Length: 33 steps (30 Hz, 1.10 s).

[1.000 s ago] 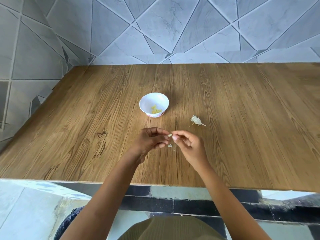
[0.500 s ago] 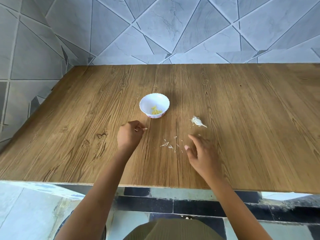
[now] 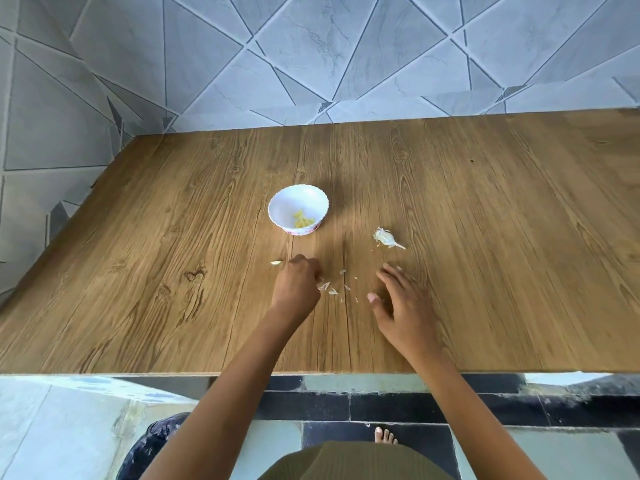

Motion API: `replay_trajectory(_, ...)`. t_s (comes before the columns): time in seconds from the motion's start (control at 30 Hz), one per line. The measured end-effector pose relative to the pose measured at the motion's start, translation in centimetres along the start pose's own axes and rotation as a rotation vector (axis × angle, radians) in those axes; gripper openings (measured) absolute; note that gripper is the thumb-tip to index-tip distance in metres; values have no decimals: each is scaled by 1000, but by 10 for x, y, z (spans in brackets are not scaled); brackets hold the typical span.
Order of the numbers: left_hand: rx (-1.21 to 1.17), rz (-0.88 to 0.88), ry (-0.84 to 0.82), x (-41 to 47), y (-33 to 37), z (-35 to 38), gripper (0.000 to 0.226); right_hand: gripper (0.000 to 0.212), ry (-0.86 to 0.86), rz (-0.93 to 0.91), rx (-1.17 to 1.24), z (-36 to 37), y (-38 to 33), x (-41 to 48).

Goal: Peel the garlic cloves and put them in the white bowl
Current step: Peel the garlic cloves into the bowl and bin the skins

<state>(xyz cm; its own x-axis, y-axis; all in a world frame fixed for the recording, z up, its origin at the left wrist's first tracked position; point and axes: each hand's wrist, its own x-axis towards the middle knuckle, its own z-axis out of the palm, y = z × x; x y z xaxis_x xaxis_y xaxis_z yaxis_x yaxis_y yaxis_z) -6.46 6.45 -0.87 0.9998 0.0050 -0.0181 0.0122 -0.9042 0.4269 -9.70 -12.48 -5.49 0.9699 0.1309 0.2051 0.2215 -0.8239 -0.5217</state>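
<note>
The left hand [image 3: 296, 285] had curled fingers; I could not tell if they held anything. A garlic clove [image 3: 276, 262] lay on the counter [image 3: 138, 271] just beside it, not yet in the white bowl [image 3: 280, 199]. The right hand [image 3: 398, 303] lay open, likely just waiting

Your left hand [image 3: 296, 285] and right hand [image 3: 398, 301], which a second ago met above the table and pinched one garlic clove [image 3: 276, 262] between their fingertips, now lie apart. The right has dropped to the wooden table [image 3: 166, 306] with its fingers spread, and the left is curled. The pale clove has left your fingers and lies on the wood just left of the left knuckles, short of the white bowl [image 3: 285, 202]; thin peel scraps [image 3: 325, 287] now dot the table between your hands.
</note>
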Motion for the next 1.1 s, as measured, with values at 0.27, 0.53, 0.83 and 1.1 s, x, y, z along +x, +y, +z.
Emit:
replay_trajectory(0.27,-115,83,-43,-3,26,3,38,42,45,13,147,-3,2,-2)
replay_trajectory(0.53,-32,406,-149,6,23,2,50,40,70,18,235,-5,2,-3)
replay_trajectory(0.83,50,528,-10,-33,4,9,28,40,86,13,241,-5,3,-2)
replay_trajectory(1.1,305,381,-21,-31,28,16,21,33,66,118,633,-22,-6,-1)
